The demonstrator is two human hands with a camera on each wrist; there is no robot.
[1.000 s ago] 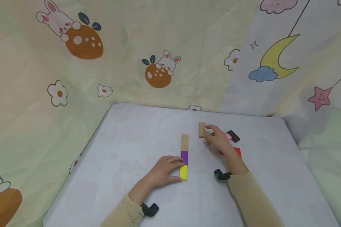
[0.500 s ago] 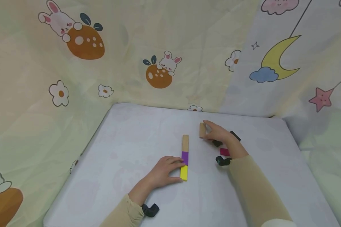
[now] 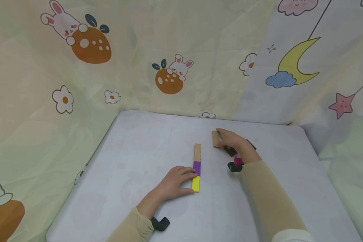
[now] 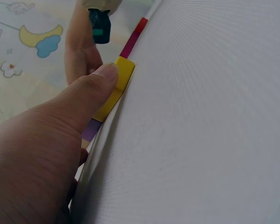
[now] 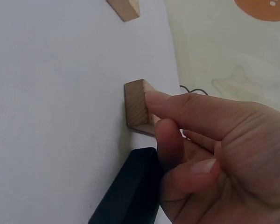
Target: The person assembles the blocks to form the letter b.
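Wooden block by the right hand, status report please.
Right hand pinches wooden block. Left hand presses yellow block. Black block touches right fingers.

I count two hands on the white table (image 3: 133,148): the left hand (image 3: 173,183) and the right hand (image 3: 231,141). Three blocks lie end to end in one row: one plain wooden block (image 3: 197,152), one purple block (image 3: 197,168), one yellow block (image 3: 195,184). One more wooden block (image 3: 215,138) sits apart. I see one black block (image 3: 231,151) and one magenta block (image 3: 237,160), both partly hidden. Two black wrist cameras (image 3: 160,223) show.
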